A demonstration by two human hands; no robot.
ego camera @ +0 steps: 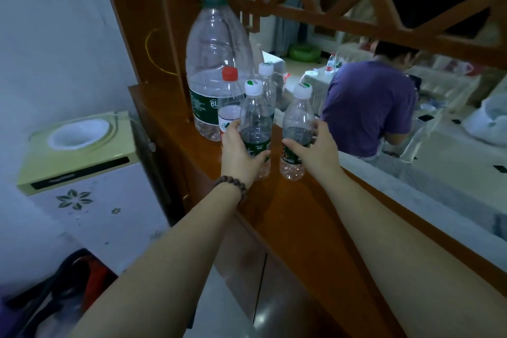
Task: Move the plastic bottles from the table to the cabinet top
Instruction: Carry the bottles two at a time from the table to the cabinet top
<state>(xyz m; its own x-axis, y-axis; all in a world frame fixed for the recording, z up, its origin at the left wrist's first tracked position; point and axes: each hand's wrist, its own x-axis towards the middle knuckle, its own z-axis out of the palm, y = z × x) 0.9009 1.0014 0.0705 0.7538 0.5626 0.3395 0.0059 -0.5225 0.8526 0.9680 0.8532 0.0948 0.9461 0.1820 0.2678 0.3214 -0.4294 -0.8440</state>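
- Nearest us, our forearms reach over the cabinet [296, 217].
- Our left hand [238, 151] has its fingers wrapped round one small bottle [256, 121]; our right hand [312, 145] has its fingers round another [297, 129]. Both bottles stand upright on the cabinet top.
- They look empty: light, thin-walled, easily dented and tipped. We judge the labelled waist the best hold.
- Count on the cabinet: four small bottles, three white-capped and one red-capped [230, 96], plus one big jug [216, 63].

A pale green water dispenser [79, 145] stands left. A wooden lattice screen [356, 3] hangs above. A person in a purple shirt [367, 107] sits beyond
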